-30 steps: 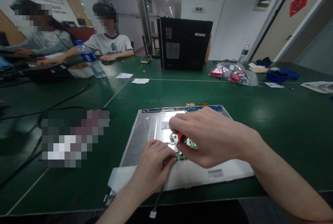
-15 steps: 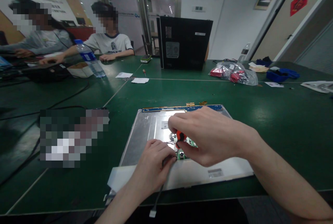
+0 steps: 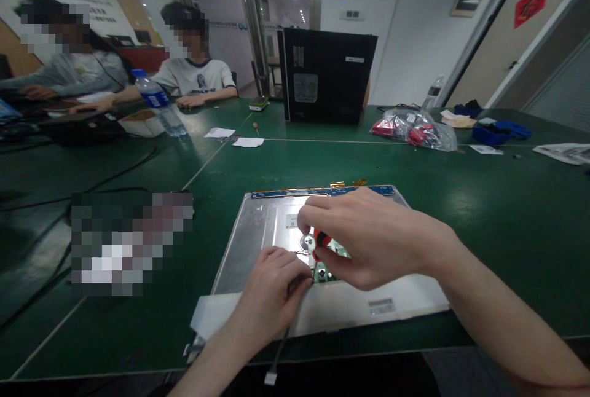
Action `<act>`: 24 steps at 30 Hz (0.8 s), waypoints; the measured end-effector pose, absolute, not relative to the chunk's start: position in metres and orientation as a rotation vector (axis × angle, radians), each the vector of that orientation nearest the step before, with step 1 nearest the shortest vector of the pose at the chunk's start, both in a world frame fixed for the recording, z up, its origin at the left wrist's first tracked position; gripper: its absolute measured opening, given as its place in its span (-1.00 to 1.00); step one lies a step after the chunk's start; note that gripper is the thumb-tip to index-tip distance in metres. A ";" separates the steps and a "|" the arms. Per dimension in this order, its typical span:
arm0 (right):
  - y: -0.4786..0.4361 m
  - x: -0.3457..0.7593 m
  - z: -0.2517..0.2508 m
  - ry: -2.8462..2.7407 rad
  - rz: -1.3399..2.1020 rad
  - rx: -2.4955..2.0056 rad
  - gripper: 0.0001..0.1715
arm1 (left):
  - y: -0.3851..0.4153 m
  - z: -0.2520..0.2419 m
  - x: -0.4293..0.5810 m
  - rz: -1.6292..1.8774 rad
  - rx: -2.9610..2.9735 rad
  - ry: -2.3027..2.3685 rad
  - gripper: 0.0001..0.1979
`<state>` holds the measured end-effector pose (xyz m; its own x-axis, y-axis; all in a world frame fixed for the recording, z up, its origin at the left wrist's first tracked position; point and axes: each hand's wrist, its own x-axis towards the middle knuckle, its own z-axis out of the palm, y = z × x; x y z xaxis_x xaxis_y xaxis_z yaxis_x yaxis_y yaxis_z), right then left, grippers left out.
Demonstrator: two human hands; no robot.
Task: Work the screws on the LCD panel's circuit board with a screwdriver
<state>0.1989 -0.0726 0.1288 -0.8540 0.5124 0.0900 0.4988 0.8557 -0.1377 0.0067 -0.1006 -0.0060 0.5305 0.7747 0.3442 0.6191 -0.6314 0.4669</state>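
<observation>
A metal-backed display panel lies face down before me, with a blue circuit strip along its far edge. On its middle sits a small green circuit board, partly covered by my hands. My right hand is closed round the red and black handle of a screwdriver, whose tip points down at the board. Beside it my left hand pinches a dark cable at the board's near left edge. The cable's white plug hangs over the table edge. What lies under my left fingertips is hidden.
The green table carries a black computer case at the back and a bag of red items to its right. A water bottle, black cables and a blurred-out object are leftward. Two people sit at the far left.
My right hand has shifted very slightly, and the screwdriver handle sits a little differently between its fingers. My left hand and the panel stay in place.
</observation>
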 end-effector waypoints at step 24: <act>-0.073 0.197 0.128 -2.894 0.124 -0.846 -0.84 | -0.100 -0.010 0.006 0.799 2.475 1.164 -0.88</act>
